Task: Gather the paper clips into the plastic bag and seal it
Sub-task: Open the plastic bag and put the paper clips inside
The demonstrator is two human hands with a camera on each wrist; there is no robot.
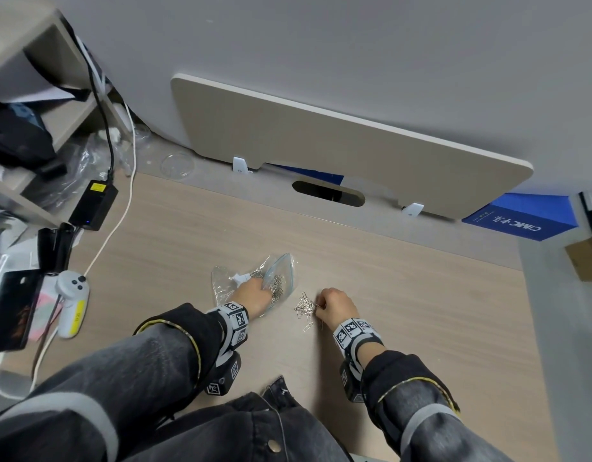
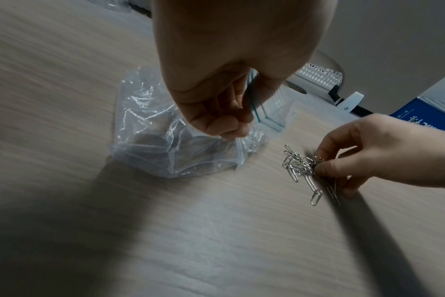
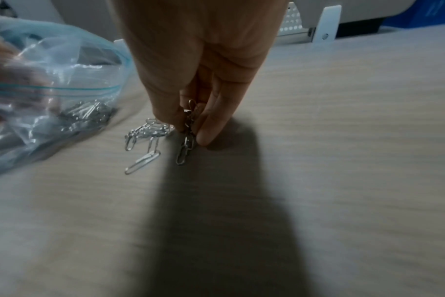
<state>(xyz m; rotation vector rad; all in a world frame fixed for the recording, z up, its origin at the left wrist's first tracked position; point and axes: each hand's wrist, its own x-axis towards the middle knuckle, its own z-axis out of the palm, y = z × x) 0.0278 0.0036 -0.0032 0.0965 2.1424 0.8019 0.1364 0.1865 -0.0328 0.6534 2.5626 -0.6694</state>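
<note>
A clear plastic zip bag (image 1: pixel 226 283) (image 2: pixel 150 140) (image 3: pixel 51 96) with a blue seal strip lies crumpled on the wooden desk (image 1: pixel 404 295), holding several silver paper clips (image 1: pixel 277 284) (image 3: pixel 87 112). My left hand (image 1: pixel 254 291) (image 2: pixel 224 112) grips the bag's mouth at its rim. To its right, a loose pile of paper clips (image 1: pixel 304 308) (image 2: pixel 299 166) (image 3: pixel 147 130) lies on the desk. My right hand (image 1: pixel 334 305) (image 2: pixel 325 166) (image 3: pixel 191 126) pinches several clips from that pile between thumb and fingers.
A white controller (image 1: pixel 71 301), a black power adapter (image 1: pixel 93 205) with cables and a dark box (image 1: pixel 11 308) crowd the desk's left side. A beige panel (image 1: pixel 321 138) stands behind the desk. A blue box (image 1: pixel 521 218) sits at the far right.
</note>
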